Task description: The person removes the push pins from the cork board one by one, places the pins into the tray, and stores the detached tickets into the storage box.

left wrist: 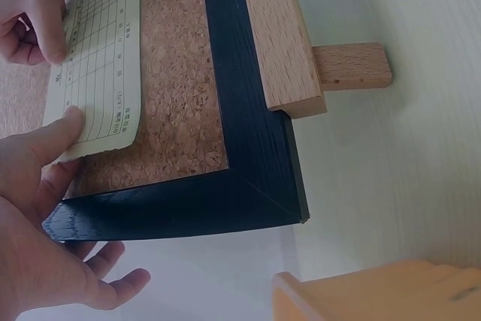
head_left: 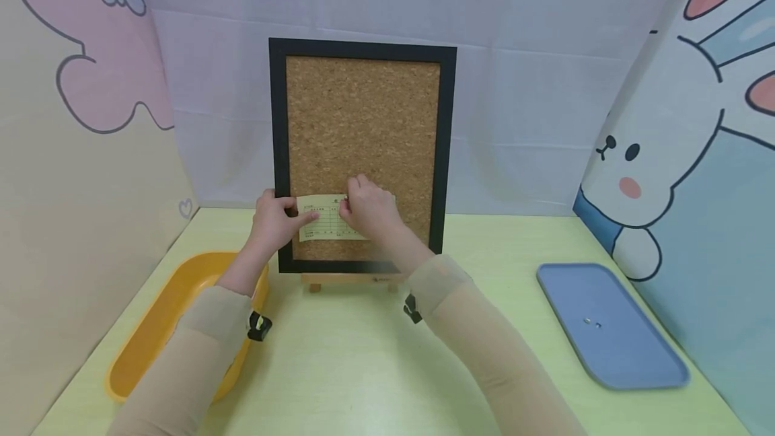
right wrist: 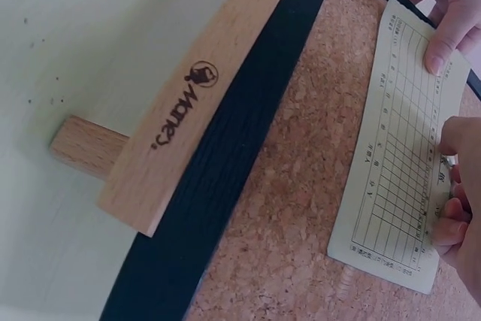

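A framed corkboard (head_left: 363, 113) with a black border leans on a small wooden easel (head_left: 345, 279). Flat against its lower part lies a pale yellow printed paper slip (left wrist: 98, 73). My left hand (head_left: 272, 221) pinches the slip's left end, thumb on the printed face and index finger at its edge, while the other fingers reach past the frame's outer edge. At the slip's upper middle, my right hand (head_left: 372, 207) pinches a small shiny pin (right wrist: 449, 160), mostly hidden by the fingers. That hand covers part of the slip in the head view.
At the left, partly beneath my left forearm, stands a yellow plastic basin (head_left: 136, 342). A blue tray (head_left: 630, 355) lies at the right with two small shiny pieces (head_left: 592, 322) on it. Printed cloth walls surround the table (head_left: 357, 369) at the back and sides.
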A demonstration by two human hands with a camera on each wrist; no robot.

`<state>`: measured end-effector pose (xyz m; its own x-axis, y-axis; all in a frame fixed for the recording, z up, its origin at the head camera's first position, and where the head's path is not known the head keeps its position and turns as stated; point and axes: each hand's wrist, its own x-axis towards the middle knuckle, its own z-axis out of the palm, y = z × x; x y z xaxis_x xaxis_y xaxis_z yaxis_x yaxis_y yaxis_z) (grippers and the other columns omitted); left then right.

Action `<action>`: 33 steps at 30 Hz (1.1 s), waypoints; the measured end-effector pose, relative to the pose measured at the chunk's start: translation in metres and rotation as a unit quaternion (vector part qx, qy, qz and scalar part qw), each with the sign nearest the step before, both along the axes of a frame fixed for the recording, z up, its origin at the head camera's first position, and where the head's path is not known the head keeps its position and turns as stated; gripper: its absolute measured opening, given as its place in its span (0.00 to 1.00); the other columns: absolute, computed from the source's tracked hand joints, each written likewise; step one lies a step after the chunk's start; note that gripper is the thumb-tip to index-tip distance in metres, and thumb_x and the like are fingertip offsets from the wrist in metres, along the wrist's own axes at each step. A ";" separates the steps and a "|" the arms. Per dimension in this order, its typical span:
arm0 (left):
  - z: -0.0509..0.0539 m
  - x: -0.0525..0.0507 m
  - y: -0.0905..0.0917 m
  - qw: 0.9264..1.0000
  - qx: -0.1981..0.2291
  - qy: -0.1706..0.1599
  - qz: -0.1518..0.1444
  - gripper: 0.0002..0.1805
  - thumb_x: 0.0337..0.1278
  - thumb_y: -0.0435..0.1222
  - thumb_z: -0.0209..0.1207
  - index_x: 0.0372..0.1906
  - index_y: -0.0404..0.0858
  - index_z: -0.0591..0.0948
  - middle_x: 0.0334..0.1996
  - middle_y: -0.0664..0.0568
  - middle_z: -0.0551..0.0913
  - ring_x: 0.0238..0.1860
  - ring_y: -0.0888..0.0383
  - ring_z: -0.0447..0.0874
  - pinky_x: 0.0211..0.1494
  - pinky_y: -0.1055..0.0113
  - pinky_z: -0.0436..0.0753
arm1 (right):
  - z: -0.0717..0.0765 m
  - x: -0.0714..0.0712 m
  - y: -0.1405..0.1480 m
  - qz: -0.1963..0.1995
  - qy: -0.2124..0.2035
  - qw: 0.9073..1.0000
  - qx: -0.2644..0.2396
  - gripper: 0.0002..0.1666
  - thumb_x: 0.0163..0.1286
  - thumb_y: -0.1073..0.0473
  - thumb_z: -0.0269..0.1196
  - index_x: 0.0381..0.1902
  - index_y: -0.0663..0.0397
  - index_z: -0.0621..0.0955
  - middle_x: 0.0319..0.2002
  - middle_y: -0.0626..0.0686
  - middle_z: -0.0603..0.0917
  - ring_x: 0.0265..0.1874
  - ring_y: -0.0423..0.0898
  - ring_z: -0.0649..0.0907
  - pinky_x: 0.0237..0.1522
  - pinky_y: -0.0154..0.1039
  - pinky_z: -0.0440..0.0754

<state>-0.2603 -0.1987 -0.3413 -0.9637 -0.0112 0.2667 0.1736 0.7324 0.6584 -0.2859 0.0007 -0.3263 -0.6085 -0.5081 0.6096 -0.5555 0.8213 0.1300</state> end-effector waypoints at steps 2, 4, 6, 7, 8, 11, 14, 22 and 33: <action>0.000 0.000 0.000 1.000 0.001 0.000 0.000 0.23 0.53 0.47 0.65 0.19 0.35 0.71 0.57 0.27 0.63 0.58 0.32 0.58 0.55 0.40 0.66 | -0.003 0.000 0.000 0.004 0.008 1.000 -0.003 0.08 0.65 0.55 0.58 0.32 0.54 0.75 0.26 0.49 0.75 0.18 0.39 0.72 0.15 0.30 0.71; 0.000 0.001 -0.001 1.000 0.001 0.000 -0.001 0.22 0.53 0.47 0.65 0.19 0.35 0.71 0.58 0.27 0.62 0.58 0.32 0.58 0.56 0.39 0.66 | -0.005 -0.001 -0.001 0.006 0.019 1.000 -0.008 0.07 0.65 0.57 0.58 0.32 0.54 0.76 0.26 0.49 0.76 0.19 0.39 0.73 0.16 0.30 0.72; -0.001 0.000 -0.001 1.000 0.000 0.003 -0.001 0.22 0.53 0.47 0.65 0.19 0.35 0.72 0.57 0.27 0.63 0.58 0.32 0.58 0.56 0.39 0.66 | -0.006 -0.001 -0.001 0.008 0.031 0.999 -0.015 0.06 0.64 0.57 0.58 0.31 0.55 0.76 0.25 0.49 0.76 0.18 0.40 0.73 0.16 0.30 0.72; -0.001 0.000 -0.001 1.000 0.000 0.004 -0.002 0.22 0.53 0.47 0.65 0.19 0.35 0.72 0.56 0.27 0.63 0.57 0.32 0.59 0.55 0.40 0.67 | -0.007 -0.001 -0.001 0.010 0.038 0.999 -0.018 0.06 0.64 0.58 0.59 0.31 0.55 0.76 0.25 0.49 0.76 0.18 0.40 0.73 0.16 0.30 0.72; -0.002 0.000 -0.001 1.000 -0.001 0.005 -0.002 0.22 0.53 0.47 0.66 0.19 0.35 0.72 0.55 0.27 0.64 0.57 0.32 0.59 0.54 0.40 0.67 | -0.007 -0.002 -0.001 0.013 0.044 0.999 -0.022 0.06 0.63 0.58 0.60 0.30 0.55 0.77 0.24 0.49 0.76 0.17 0.40 0.73 0.16 0.31 0.73; -0.003 -0.002 -0.001 1.000 -0.001 0.009 -0.004 0.22 0.53 0.47 0.66 0.19 0.35 0.72 0.53 0.29 0.65 0.55 0.34 0.60 0.53 0.42 0.68 | -0.007 -0.003 0.000 0.022 0.054 0.998 -0.035 0.06 0.61 0.59 0.61 0.28 0.55 0.77 0.23 0.49 0.76 0.16 0.40 0.73 0.15 0.32 0.73; -0.003 -0.003 -0.001 1.000 -0.002 0.011 -0.006 0.23 0.53 0.47 0.66 0.18 0.36 0.71 0.52 0.29 0.65 0.53 0.35 0.61 0.53 0.43 0.68 | -0.007 -0.004 0.002 0.037 0.054 0.997 -0.045 0.06 0.60 0.59 0.62 0.27 0.55 0.77 0.23 0.49 0.76 0.16 0.40 0.73 0.14 0.32 0.73; -0.002 -0.002 -0.001 1.000 0.000 0.017 -0.009 0.23 0.53 0.47 0.66 0.17 0.36 0.70 0.52 0.28 0.66 0.54 0.35 0.61 0.54 0.43 0.66 | -0.009 -0.008 0.005 0.073 0.060 0.994 -0.052 0.04 0.59 0.60 0.62 0.28 0.55 0.78 0.23 0.49 0.77 0.16 0.39 0.73 0.15 0.31 0.73; 0.000 -0.001 -0.001 1.000 0.002 0.010 -0.004 0.23 0.53 0.46 0.65 0.19 0.35 0.71 0.55 0.26 0.64 0.56 0.33 0.61 0.58 0.41 0.65 | -0.011 -0.010 0.007 0.090 0.056 0.992 -0.065 0.04 0.59 0.61 0.61 0.29 0.56 0.79 0.25 0.49 0.79 0.16 0.39 0.75 0.16 0.30 0.74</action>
